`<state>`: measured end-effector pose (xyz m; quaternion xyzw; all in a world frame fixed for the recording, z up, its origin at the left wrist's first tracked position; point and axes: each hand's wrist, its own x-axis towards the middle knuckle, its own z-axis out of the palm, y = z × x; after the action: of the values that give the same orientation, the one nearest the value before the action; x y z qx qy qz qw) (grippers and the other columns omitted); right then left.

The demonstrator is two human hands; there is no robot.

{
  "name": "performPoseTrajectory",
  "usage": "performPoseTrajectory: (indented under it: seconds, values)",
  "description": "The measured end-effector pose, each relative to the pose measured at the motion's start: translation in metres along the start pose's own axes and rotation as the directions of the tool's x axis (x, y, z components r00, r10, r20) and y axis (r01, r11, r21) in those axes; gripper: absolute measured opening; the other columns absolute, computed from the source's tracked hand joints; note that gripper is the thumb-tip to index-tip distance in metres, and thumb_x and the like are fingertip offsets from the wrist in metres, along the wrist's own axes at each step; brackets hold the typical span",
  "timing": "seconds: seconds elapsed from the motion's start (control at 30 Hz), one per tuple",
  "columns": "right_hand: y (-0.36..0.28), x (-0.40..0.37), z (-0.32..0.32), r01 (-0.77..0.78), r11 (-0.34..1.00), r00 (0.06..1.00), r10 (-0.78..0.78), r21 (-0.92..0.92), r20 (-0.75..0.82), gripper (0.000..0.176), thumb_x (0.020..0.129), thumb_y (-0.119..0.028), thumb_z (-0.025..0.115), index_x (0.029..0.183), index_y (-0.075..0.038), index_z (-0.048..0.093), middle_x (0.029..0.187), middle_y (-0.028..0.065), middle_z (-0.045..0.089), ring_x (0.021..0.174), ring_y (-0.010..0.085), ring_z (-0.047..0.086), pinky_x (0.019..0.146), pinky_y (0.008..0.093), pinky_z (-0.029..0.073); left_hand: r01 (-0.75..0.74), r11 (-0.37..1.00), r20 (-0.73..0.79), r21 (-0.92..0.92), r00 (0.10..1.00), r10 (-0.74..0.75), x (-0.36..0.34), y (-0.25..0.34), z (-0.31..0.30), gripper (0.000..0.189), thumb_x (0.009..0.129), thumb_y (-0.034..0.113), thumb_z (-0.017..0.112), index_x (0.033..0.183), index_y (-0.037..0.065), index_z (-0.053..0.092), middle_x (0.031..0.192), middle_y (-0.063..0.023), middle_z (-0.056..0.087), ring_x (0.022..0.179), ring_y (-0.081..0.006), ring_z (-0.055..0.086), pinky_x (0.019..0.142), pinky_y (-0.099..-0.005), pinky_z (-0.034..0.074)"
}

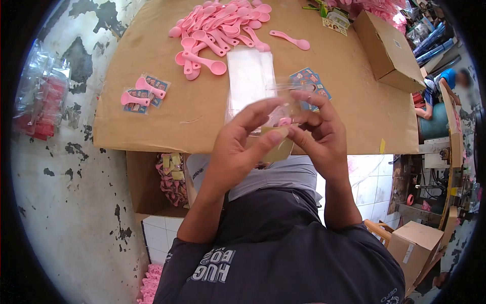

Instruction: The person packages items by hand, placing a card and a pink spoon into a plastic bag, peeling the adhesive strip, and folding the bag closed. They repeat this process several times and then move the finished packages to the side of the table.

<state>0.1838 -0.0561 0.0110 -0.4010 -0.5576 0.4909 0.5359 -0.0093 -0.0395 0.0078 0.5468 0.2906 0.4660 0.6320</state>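
Note:
Above the table's front edge, my left hand (235, 144) and my right hand (324, 137) are both closed, fingertips pinching a clear plastic bag (285, 109). Inside or behind the bag shows a small pink part (285, 121), likely a spoon's end. A card (278, 152) with a plain tan side hangs below my fingers. Just beyond my hands lies a stack of clear bags (248, 71). Blue printed cards (319, 83) sit past my right fingers. Farther back is a heap of pink measuring spoons (223, 25), with one loose spoon (290, 39) to its right.
Two bagged spoons on blue cards (145, 93) lie at the table's left. A cardboard box (387, 50) stands at the right rear. Filled bags hang by the left wall (43, 96). Another person (445, 81) is at the far right. An open carton (144, 182) sits below the table.

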Motion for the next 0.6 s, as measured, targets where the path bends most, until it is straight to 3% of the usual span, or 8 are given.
performPoseTrajectory:
  seconds: [0.1,0.13,0.23,0.3,0.33,0.4,0.47,0.6]
  values:
    - [-0.001,-0.004,0.01,-0.097,0.984,0.993,0.105,0.149,-0.05,0.05,0.097,-0.004,0.07,0.141,-0.001,0.047,0.098,0.0087,0.074,0.093,0.0101,0.068,0.068,0.0208,0.052,0.06,0.995,-0.024,-0.077,0.998,-0.062,-0.005,-0.009,0.004,0.04,0.102,0.015,0.065,0.137,-0.003,0.059,0.126,-0.01,0.067,0.118,-0.0139,0.062,0.093,-0.0272,0.052]
    - [-0.002,-0.004,0.01,-0.097,0.984,0.993,0.105,0.15,-0.052,0.05,0.097,-0.004,0.07,0.141,-0.001,0.047,0.098,0.0087,0.074,0.093,0.0101,0.068,0.068,0.0208,0.052,0.034,0.996,-0.048,-0.086,0.998,-0.038,-0.005,-0.009,0.007,0.034,0.103,0.009,0.062,0.135,-0.004,0.061,0.118,-0.0076,0.07,0.105,-0.0101,0.066,0.087,-0.0232,0.053]
    - [-0.004,-0.004,0.006,-0.15,0.975,0.983,0.164,0.162,-0.08,0.048,0.098,-0.005,0.069,0.14,-0.001,0.047,0.099,0.0098,0.074,0.093,0.0114,0.069,0.068,0.0221,0.054,0.085,0.989,-0.048,-0.118,0.995,-0.091,-0.007,-0.01,0.006,0.037,0.103,0.009,0.062,0.138,-0.003,0.058,0.114,-0.0074,0.072,0.097,-0.0087,0.067,0.081,-0.0233,0.054]
    - [0.002,-0.003,0.002,0.019,0.985,0.97,-0.06,-0.173,-0.236,0.045,0.095,-0.005,0.071,0.135,-0.001,0.053,0.106,0.0121,0.072,0.094,0.0163,0.069,0.073,0.0274,0.055,0.089,0.992,-0.078,-0.09,0.992,-0.096,-0.006,-0.007,0.007,0.04,0.103,0.008,0.062,0.141,-0.002,0.056,0.113,-0.0079,0.072,0.093,-0.0081,0.067,0.079,-0.0229,0.054]
    - [0.003,0.0,0.0,0.022,0.984,0.969,-0.064,-0.177,-0.239,0.045,0.095,-0.005,0.071,0.135,-0.001,0.053,0.106,0.0121,0.072,0.094,0.0163,0.069,0.073,0.0274,0.055,0.094,0.994,-0.111,-0.061,0.989,-0.1,-0.005,-0.006,0.007,0.043,0.103,0.008,0.062,0.144,0.0,0.054,0.112,-0.0084,0.073,0.089,-0.0074,0.067,0.076,-0.0224,0.054]
    - [0.005,0.007,-0.005,0.31,0.679,0.857,-0.503,-0.666,-0.113,0.038,0.089,-0.005,0.076,0.125,-0.003,0.063,0.115,0.0143,0.068,0.099,0.0241,0.067,0.081,0.0344,0.054,0.06,0.997,-0.11,-0.043,0.992,-0.065,-0.005,-0.009,0.008,0.046,0.102,0.007,0.062,0.146,0.002,0.052,0.11,-0.0092,0.074,0.089,-0.0066,0.066,0.075,-0.0215,0.052]
    - [0.002,0.009,-0.004,0.352,0.62,0.842,-0.537,-0.701,-0.052,0.036,0.085,-0.006,0.078,0.12,-0.005,0.066,0.118,0.0143,0.067,0.102,0.027,0.064,0.083,0.0367,0.053,0.029,0.999,-0.107,-0.025,0.994,-0.031,-0.006,-0.012,0.011,0.049,0.102,0.007,0.062,0.149,0.003,0.049,0.109,-0.01,0.074,0.088,-0.0058,0.066,0.074,-0.0207,0.051]
    - [-0.005,0.009,0.002,0.428,0.574,0.834,-0.548,-0.699,0.061,0.034,0.079,-0.008,0.081,0.112,-0.009,0.073,0.122,0.012,0.065,0.107,0.0298,0.059,0.086,0.0395,0.051,-0.039,0.99,-0.111,0.135,0.992,0.054,-0.005,-0.023,0.011,0.055,0.1,0.008,0.064,0.152,0.006,0.047,0.074,-0.0001,0.063,0.066,-0.0006,0.048,0.068,-0.0176,0.042]
